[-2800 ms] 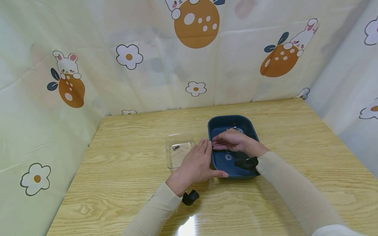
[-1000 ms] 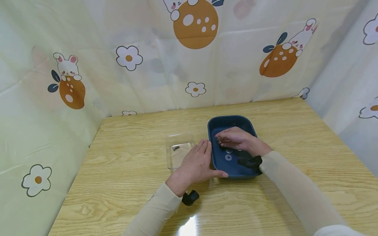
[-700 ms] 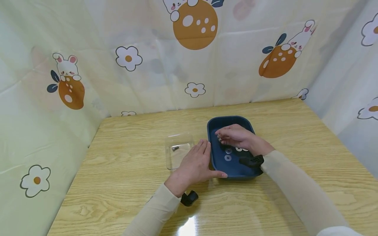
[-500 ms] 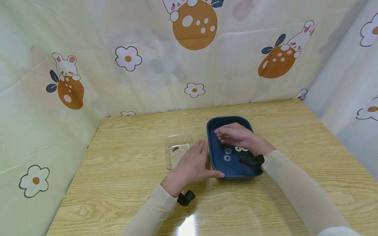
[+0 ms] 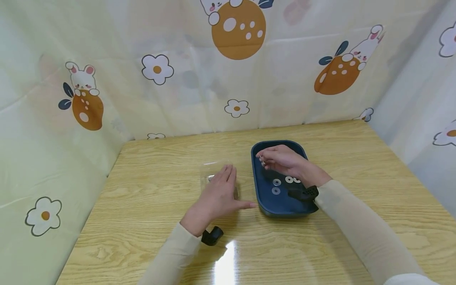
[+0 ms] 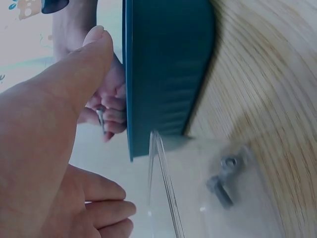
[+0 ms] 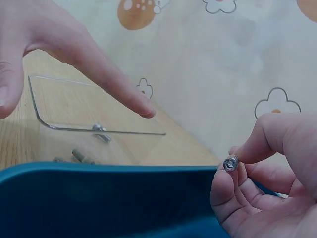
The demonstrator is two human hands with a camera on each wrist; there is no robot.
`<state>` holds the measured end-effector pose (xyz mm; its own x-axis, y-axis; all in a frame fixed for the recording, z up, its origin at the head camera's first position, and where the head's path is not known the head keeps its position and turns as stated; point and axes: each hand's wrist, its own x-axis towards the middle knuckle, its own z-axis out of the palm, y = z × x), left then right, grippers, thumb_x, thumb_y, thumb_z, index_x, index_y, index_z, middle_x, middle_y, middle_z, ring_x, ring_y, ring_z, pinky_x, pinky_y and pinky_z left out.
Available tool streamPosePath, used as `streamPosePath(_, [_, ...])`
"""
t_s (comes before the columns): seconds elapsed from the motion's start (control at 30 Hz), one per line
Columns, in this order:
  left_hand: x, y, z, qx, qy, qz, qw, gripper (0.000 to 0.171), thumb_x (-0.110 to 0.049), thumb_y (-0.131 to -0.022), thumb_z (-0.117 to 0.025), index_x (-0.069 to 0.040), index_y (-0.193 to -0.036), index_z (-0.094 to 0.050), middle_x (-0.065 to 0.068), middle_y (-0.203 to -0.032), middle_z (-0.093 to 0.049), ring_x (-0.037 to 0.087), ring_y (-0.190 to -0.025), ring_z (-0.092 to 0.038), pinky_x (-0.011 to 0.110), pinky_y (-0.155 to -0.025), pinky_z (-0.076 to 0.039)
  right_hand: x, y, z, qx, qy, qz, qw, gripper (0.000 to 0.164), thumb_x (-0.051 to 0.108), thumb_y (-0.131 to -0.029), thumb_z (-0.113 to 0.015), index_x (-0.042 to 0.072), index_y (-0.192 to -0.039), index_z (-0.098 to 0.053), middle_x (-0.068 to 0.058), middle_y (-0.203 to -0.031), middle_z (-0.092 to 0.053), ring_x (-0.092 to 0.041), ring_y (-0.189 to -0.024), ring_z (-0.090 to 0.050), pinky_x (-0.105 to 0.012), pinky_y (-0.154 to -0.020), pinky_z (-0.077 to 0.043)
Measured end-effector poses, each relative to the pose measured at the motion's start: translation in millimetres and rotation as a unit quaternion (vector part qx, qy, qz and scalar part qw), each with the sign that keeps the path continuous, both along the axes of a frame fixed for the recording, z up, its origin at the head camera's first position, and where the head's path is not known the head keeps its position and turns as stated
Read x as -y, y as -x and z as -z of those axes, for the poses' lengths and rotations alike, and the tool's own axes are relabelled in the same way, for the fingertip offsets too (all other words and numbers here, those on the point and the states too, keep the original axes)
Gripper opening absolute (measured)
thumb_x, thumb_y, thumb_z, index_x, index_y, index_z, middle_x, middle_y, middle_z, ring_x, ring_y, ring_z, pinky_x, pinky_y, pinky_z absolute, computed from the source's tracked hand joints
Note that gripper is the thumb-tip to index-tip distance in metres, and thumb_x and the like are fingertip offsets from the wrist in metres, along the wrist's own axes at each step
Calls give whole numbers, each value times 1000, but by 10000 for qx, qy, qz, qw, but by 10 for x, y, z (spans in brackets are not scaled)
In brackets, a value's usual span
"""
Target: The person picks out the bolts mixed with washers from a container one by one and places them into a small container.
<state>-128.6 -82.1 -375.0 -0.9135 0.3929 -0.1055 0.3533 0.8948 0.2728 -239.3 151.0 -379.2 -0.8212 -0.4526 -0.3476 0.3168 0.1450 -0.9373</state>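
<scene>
My right hand (image 5: 285,161) is over the far left part of a blue tub (image 5: 285,205), pinching a small metal bolt (image 7: 230,163) between thumb and fingers. The bolt's socket head faces the right wrist camera. Flat washers (image 5: 276,182) lie on the tub floor below that hand. My left hand (image 5: 215,194), fingers extended and thumb spread toward the tub, hovers over a clear plastic box (image 6: 166,183) and partly covers it in the head view. Inside the box, a bolt (image 6: 219,192) shows in the left wrist view.
The box and tub stand side by side on a wood-grain table (image 5: 149,206), with a narrow gap between them. A patterned curtain (image 5: 192,91) hangs behind the table and along both sides. Each wrist carries a black camera (image 5: 212,236).
My left hand has left the tub's rim and moved left over the clear box. My right hand has come up from the tub floor with the bolt, uncovering more washers.
</scene>
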Motion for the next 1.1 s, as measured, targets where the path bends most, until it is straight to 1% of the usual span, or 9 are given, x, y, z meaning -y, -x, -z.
streamPosePath(0.27, [182,20,-15,-58,1,-165,9998,120,-78,-78,-60,1,-157,-15,18,-166,-14,29,-155,-12,41,-126,-20,117,-18,-54,-42,237,-90,9997,37,6,-100,-46,-9,-134,-45,1,-87,-55,-12,-78,-49,-27,-76,-46])
streamPosePath(0.33, [228,20,-15,-65,-2,-205,9998,120,-77,-79,-61,1,-157,-15,18,-165,-15,29,-155,-12,41,-126,-20,148,-27,-63,-49,288,-133,9995,37,5,-100,-46,-9,-134,-45,-1,-92,-55,-12,-78,-48,-26,-76,-46])
streamPosePath(0.4, [272,17,-12,-65,-15,-265,9996,120,-77,-78,-61,1,-157,-15,18,-165,-15,29,-155,-12,41,-126,-19,182,-33,-71,-53,337,-195,9992,36,5,-99,-45,-9,-133,-45,-4,-104,-54,-12,-78,-47,-25,-76,-46])
streamPosePath(0.5, [338,13,-5,-91,-65,-364,9993,121,-77,-78,-62,2,-157,-16,19,-165,-15,30,-155,-12,41,-126,-18,234,-35,-82,-55,407,-313,9987,38,4,-99,-45,-10,-134,-43,-10,-122,-47,-11,-76,-44,-24,-75,-46])
streamPosePath(0.57, [380,11,2,-123,-69,-419,9990,121,-78,-77,-62,1,-157,-17,19,-165,-16,30,-155,-12,41,-126,-18,265,-32,-86,-37,446,-360,9984,39,4,-99,-45,-11,-134,-42,-12,-127,-43,-11,-73,-42,-24,-74,-46])
streamPosePath(0.67, [439,4,6,-140,-73,-490,9987,122,-78,-77,-62,1,-157,-17,19,-165,-16,30,-155,-12,41,-126,-19,312,-30,-92,-23,438,-384,9983,38,4,-98,-45,-11,-133,-43,-11,-122,-43,-10,-70,-40,-24,-74,-47])
streamPosePath(0.73, [476,-6,10,-127,-108,-542,9984,122,-78,-76,-63,1,-157,-17,19,-165,-16,31,-155,-12,42,-126,-20,344,-31,-97,-13,415,-416,9983,37,3,-98,-44,-11,-132,-44,-9,-113,-43,-11,-71,-41,-25,-74,-47])
streamPosePath(0.93, [580,-25,35,-33,-156,-679,9976,122,-74,-78,-66,2,-157,-14,19,-165,-10,31,-155,-10,42,-126,-16,427,-42,-118,20,334,-518,9981,39,1,-95,-45,-10,-133,-45,-10,-118,-45,-17,-88,-53,-29,-81,-51])
streamPosePath(1.1, [649,-43,60,-80,-91,-710,9974,122,-74,-78,-65,3,-157,-15,20,-165,-11,32,-154,-11,43,-126,-16,505,-43,-117,35,454,-608,9971,36,3,-100,-46,-10,-133,-46,-13,-111,-52,-17,-90,-58,-27,-81,-55])
